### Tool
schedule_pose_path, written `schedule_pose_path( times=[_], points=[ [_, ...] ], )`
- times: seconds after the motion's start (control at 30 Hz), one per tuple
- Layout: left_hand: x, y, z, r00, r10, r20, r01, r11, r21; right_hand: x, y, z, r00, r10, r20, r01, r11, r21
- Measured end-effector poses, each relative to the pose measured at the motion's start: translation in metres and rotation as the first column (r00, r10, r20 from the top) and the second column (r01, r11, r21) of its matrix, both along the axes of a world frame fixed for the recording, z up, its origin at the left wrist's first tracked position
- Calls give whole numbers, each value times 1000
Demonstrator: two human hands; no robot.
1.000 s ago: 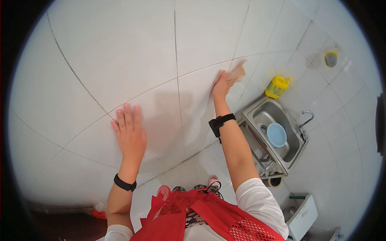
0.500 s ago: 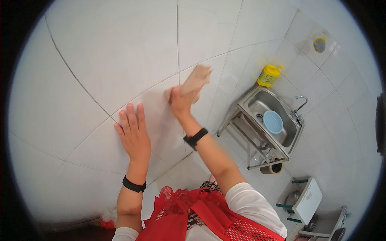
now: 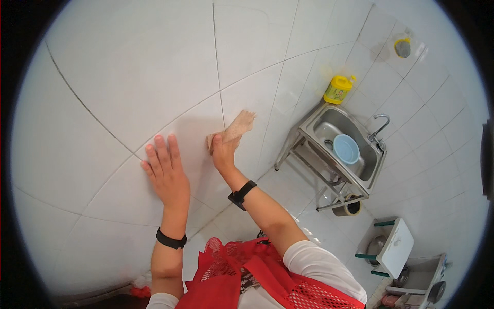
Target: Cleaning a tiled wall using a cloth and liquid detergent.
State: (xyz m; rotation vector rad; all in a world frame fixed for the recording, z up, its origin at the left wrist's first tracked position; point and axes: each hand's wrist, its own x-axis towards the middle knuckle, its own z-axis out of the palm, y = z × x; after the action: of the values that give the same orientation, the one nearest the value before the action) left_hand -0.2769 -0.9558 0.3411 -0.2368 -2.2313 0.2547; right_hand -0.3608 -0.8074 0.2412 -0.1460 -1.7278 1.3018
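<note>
My right hand (image 3: 224, 152) grips a beige cloth (image 3: 240, 127) against the white tiled wall (image 3: 139, 67). One end of the cloth sticks out past the fingers to the upper right. To its left, my left hand (image 3: 168, 172) lies flat on the same wall with its fingers stretched, near where grout lines cross. It holds nothing. A black band circles each wrist.
At the right stands a steel sink (image 3: 316, 114) on a metal frame, with a light blue basin (image 3: 346, 149) in it. A yellow jug (image 3: 338, 89) is behind it. A brown pot (image 3: 346, 207) sits underneath. Lower right are a small white table (image 3: 396, 248) and a grey shelf (image 3: 419, 275).
My right hand has moved down and slightly left along the wall with the cloth. The left hand stays flat on the tiles, nearly in place.
</note>
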Motion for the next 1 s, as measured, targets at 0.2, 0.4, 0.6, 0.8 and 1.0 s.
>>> schedule_pose_path(
  times=[0.2,0.4,0.6,0.8,1.0],
  points=[
    [1,3,1,1000,18,0,-18,1000,-14,-31,76,60,998,21,55,-24,999,46],
    [2,3,-1,1000,-3,2,3,1000,5,-13,73,49,945,324,30,-316,936,-154],
    [19,22,3,954,-299,3,288,921,261,21,44,20,962,243,-121,-229,966,120],
    [16,60,-21,739,-667,98,597,715,365,-8,120,76,814,579,43,-552,795,-251],
    [9,100,-29,674,-738,40,635,606,478,12,113,38,968,249,23,-236,876,421]
  ],
)
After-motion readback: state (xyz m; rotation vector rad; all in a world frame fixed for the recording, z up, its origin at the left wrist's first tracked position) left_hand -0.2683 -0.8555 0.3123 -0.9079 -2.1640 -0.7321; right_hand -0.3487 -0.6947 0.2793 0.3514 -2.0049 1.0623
